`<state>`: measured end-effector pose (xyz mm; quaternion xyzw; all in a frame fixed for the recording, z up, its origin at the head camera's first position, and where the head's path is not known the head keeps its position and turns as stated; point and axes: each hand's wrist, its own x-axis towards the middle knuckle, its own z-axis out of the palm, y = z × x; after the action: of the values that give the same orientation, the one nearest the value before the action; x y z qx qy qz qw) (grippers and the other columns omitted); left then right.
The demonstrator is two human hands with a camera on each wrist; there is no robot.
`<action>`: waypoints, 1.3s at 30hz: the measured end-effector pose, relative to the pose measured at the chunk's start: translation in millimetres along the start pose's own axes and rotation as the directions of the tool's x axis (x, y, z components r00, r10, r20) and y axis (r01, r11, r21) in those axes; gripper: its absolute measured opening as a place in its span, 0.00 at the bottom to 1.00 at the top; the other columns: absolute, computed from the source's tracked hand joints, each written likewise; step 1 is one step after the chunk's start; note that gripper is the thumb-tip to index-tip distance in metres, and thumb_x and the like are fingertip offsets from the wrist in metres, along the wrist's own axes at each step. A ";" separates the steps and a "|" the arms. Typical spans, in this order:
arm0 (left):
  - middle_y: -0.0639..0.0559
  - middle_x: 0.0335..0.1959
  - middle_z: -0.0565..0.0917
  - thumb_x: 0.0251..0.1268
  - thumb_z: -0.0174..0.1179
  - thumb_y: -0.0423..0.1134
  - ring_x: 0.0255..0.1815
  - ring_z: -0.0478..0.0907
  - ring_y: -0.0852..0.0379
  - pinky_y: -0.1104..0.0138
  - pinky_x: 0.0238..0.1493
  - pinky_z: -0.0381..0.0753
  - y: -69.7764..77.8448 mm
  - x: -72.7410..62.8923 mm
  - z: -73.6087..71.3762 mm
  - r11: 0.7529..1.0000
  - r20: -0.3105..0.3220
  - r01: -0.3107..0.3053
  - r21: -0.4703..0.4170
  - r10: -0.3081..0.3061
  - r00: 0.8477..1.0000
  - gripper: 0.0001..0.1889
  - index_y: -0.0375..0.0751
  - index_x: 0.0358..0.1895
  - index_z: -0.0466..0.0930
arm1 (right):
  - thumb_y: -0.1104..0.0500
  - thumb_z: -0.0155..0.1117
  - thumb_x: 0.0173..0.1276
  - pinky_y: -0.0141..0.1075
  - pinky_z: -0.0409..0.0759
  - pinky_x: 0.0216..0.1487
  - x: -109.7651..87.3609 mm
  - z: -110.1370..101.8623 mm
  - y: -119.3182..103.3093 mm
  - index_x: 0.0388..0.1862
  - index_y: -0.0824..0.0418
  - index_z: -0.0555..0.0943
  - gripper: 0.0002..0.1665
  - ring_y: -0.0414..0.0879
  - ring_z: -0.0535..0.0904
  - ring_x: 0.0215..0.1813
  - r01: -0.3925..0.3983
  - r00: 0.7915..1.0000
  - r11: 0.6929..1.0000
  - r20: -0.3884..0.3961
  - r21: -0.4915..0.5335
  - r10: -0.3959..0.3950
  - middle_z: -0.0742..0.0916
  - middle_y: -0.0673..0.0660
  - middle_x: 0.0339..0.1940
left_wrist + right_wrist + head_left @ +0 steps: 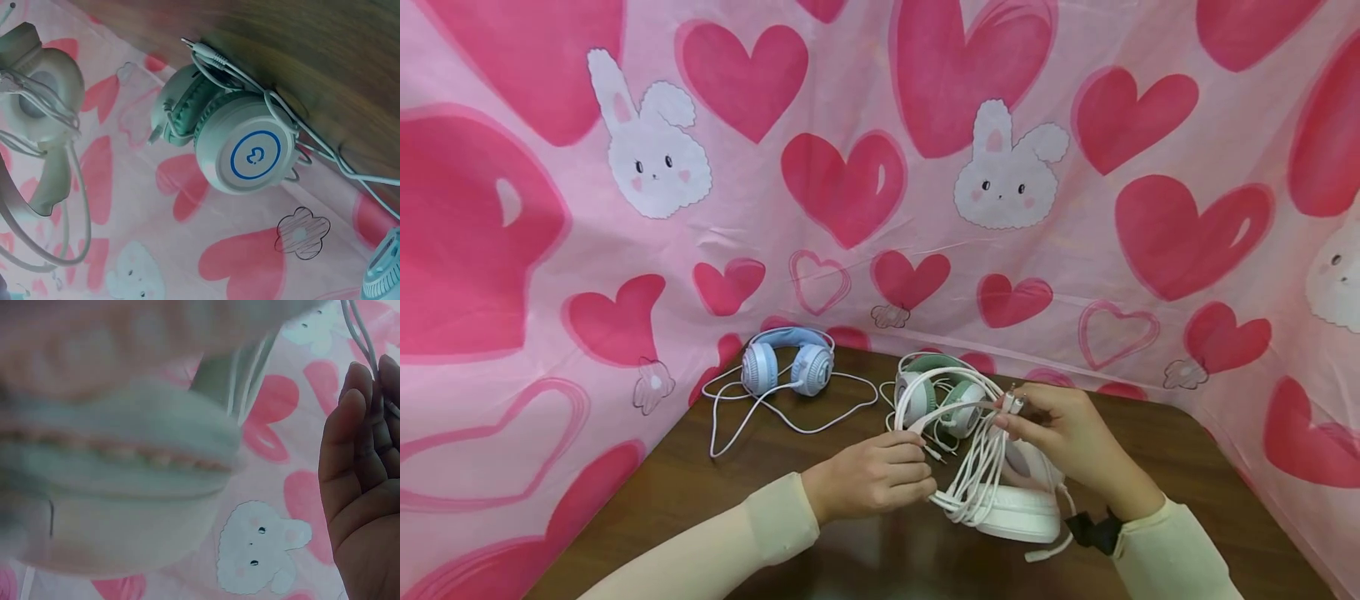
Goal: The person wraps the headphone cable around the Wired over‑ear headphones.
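Observation:
White headphones [1018, 508] with pinkish ear cushions hang in front of me, a bunch of looped white cable [981, 475] draped over them. My left hand [880, 475] curls its fingers round the cable loops on the left side; whether it also grips the headband I cannot tell. Higher up, my right hand [1067, 437] pinches the cable between thumb and fingers, with two plugs [1015, 403] sticking out. In the right wrist view, the right hand [369, 469] holds cable strands beside a large blurred ear cup [125, 512]. The left wrist view has the white headphones [53, 106] at its left edge.
White and green headphones [247, 150] stand behind my hands, their cable and plug lying on the brown table [820, 467]. Light blue headphones [786, 362] sit at the back left, cable spread around them. A pink heart-patterned cloth [850, 250] encloses the table behind and at the sides.

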<state>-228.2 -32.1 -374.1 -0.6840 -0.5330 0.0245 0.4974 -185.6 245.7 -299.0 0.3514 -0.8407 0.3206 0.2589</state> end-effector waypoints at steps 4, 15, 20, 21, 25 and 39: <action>0.54 0.38 0.83 0.73 0.49 0.30 0.44 0.79 0.55 0.56 0.63 0.68 2.1 -8.3 5.2 1.000 0.012 -0.011 -0.018 0.011 1.000 0.12 0.42 0.44 0.84 | 0.67 0.76 0.53 0.28 0.72 0.21 -1.9 -0.3 4.0 0.35 0.52 0.83 0.15 0.36 0.74 0.22 -0.052 0.999 0.999 0.004 0.000 0.052 0.80 0.42 0.22; 0.53 0.37 0.83 0.74 0.45 0.27 0.42 0.80 0.56 0.57 0.60 0.72 -5.0 -0.4 -17.5 0.998 -0.025 -0.051 -0.031 0.050 0.998 0.15 0.41 0.41 0.85 | 0.59 0.77 0.54 0.33 0.74 0.20 -5.1 -0.7 12.4 0.35 0.56 0.82 0.12 0.38 0.73 0.21 -0.208 0.976 0.977 0.072 0.052 0.205 0.80 0.45 0.20; 0.51 0.38 0.84 0.73 0.47 0.27 0.43 0.80 0.54 0.55 0.62 0.70 -5.9 -9.5 -13.7 0.997 -0.029 -0.069 -0.034 0.068 0.997 0.13 0.39 0.42 0.84 | 0.56 0.78 0.53 0.33 0.71 0.20 -8.7 1.6 25.0 0.35 0.55 0.81 0.14 0.39 0.71 0.22 -0.303 0.948 0.952 0.117 0.035 0.297 0.78 0.46 0.19; 0.51 0.38 0.84 0.72 0.48 0.27 0.44 0.80 0.53 0.54 0.63 0.68 -5.7 -11.9 -12.1 0.997 -0.024 -0.071 -0.036 0.070 0.997 0.13 0.39 0.43 0.84 | 0.55 0.79 0.52 0.33 0.71 0.20 -9.3 2.2 26.8 0.34 0.54 0.81 0.15 0.39 0.71 0.22 -0.307 0.947 0.951 0.112 0.030 0.302 0.77 0.46 0.19; 0.51 0.40 0.83 0.71 0.51 0.28 0.45 0.80 0.52 0.53 0.65 0.66 -5.0 -16.1 -10.1 0.997 -0.005 -0.070 -0.045 0.070 0.998 0.11 0.38 0.45 0.84 | 0.56 0.81 0.49 0.32 0.67 0.22 -11.5 4.5 33.3 0.32 0.52 0.81 0.16 0.38 0.68 0.23 -0.304 0.949 0.952 0.094 0.021 0.301 0.75 0.47 0.21; 0.51 0.38 0.83 0.72 0.49 0.28 0.42 0.79 0.54 0.55 0.63 0.69 -5.7 -11.1 -11.2 0.993 -0.035 -0.119 -0.022 0.118 0.992 0.12 0.39 0.43 0.84 | 0.54 0.82 0.47 0.34 0.65 0.30 -19.1 12.7 40.6 0.44 0.57 0.77 0.28 0.45 0.67 0.32 -0.376 0.923 0.926 0.095 0.016 0.373 0.71 0.55 0.28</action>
<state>-230.8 -48.2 -369.9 -0.7206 -0.4835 0.0361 0.4957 -207.2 266.9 -334.5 0.2028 -0.8976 0.3622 0.1485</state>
